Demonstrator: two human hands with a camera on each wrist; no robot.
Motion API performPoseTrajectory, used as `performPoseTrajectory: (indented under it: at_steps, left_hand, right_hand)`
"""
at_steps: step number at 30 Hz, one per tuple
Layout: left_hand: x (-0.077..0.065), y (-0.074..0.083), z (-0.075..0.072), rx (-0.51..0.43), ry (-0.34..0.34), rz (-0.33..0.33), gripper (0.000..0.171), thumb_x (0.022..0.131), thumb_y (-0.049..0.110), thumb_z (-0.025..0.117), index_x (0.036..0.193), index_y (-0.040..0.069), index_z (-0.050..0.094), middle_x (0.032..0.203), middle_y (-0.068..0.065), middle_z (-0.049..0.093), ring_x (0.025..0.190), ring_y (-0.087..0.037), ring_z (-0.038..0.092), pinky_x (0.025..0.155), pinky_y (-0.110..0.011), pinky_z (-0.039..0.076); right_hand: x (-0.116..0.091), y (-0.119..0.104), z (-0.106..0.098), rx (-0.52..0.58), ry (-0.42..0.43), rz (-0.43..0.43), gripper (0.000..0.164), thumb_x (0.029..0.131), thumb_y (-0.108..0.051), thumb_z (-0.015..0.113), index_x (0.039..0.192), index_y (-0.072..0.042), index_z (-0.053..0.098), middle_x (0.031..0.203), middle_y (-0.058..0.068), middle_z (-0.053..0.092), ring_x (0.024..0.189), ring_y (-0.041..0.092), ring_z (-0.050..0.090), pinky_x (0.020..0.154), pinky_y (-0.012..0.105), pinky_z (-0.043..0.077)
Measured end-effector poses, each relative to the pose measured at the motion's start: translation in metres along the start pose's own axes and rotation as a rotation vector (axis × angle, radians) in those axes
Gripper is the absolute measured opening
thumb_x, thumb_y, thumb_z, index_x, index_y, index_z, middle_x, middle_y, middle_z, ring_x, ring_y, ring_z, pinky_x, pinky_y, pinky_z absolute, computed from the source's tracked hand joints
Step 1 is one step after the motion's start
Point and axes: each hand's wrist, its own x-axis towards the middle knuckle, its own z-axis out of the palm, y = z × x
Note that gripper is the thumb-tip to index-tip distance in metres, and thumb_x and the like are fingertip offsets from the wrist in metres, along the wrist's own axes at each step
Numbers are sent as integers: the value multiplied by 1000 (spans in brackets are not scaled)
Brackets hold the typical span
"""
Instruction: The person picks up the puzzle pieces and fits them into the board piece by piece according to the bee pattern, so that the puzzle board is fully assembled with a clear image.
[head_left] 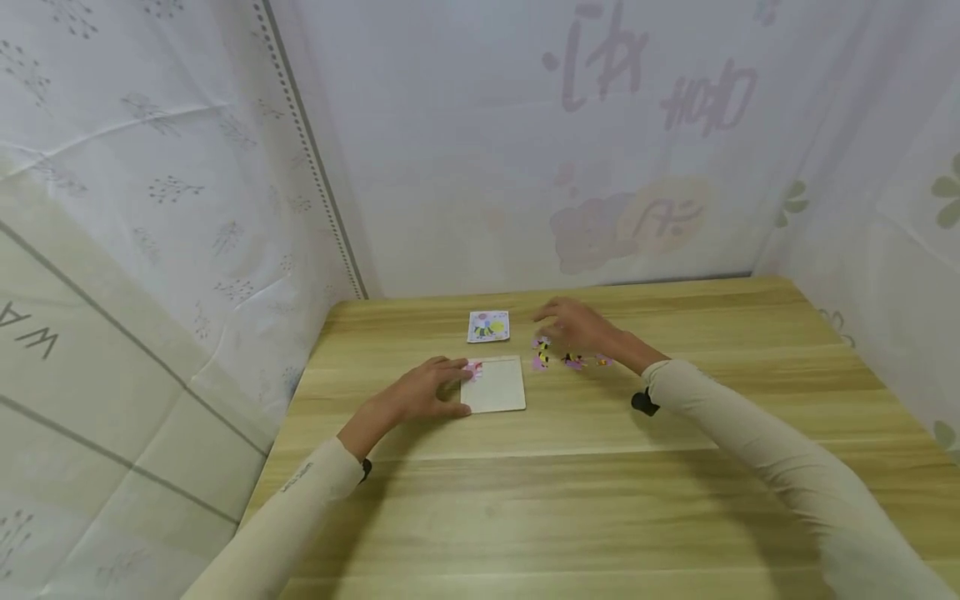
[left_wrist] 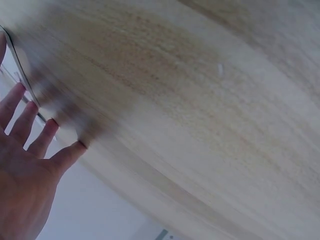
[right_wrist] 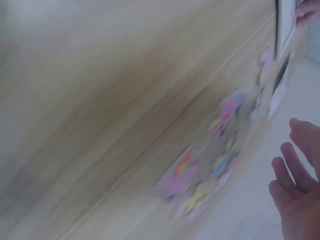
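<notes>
My left hand point(head_left: 422, 392) rests at the left edge of a square, cream puzzle tray point(head_left: 497, 393), its fingers spread in the left wrist view. A pink patterned puzzle piece point(head_left: 476, 369) lies in the tray's upper left corner, beside my fingertips. My right hand point(head_left: 579, 325) hovers above several loose puzzle pieces point(head_left: 573, 362) to the right of the tray. In the right wrist view its fingers are loosely bent, with nothing seen between them. The loose pieces point(right_wrist: 181, 172), pink, yellow and black, look blurred there.
Behind the tray lies a small picture card point(head_left: 488, 327) with a bee-like striped figure. Everything sits on a wood-grain table point(head_left: 480, 500). Pale printed curtains point(head_left: 465, 167) hang along its back and sides.
</notes>
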Motion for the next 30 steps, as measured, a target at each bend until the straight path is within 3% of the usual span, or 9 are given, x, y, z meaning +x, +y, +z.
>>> performPoseTrajectory:
  at_steps: [4, 10, 19, 30]
  left_hand:
    - [2, 1, -1, -9, 10, 8, 70, 93, 45, 78, 150, 10, 56, 162, -11, 43, 149, -40, 35, 121, -57, 32]
    - [2, 2, -2, -3, 3, -1, 70, 92, 45, 79, 149, 11, 57, 162, -10, 43, 150, -40, 35, 120, -57, 32]
    - [0, 0, -3, -1, -6, -12, 71, 92, 46, 79, 150, 11, 56, 163, -9, 41, 150, -39, 34, 120, -58, 32]
    - [1, -1, -1, -18, -4, -16, 72, 92, 48, 79, 150, 12, 57, 164, -8, 41, 151, -39, 34, 121, -57, 31]
  right_hand:
    - [-3, 22, -2, -11, 30, 13, 31, 100, -11, 71, 128, 1, 71, 130, 21, 65, 110, 38, 66, 89, 52, 57]
    - [-6, 43, -1, -22, 11, 44, 30, 100, -11, 70, 128, 2, 71, 129, 22, 67, 118, 38, 63, 97, 52, 55]
    - [-10, 54, -5, 38, -47, 162, 35, 105, -10, 63, 138, 1, 65, 138, 23, 61, 124, 39, 59, 100, 55, 52]
    - [-5, 61, -5, -31, -90, 147, 32, 105, -13, 64, 135, -5, 68, 132, 19, 64, 118, 36, 62, 96, 51, 55]
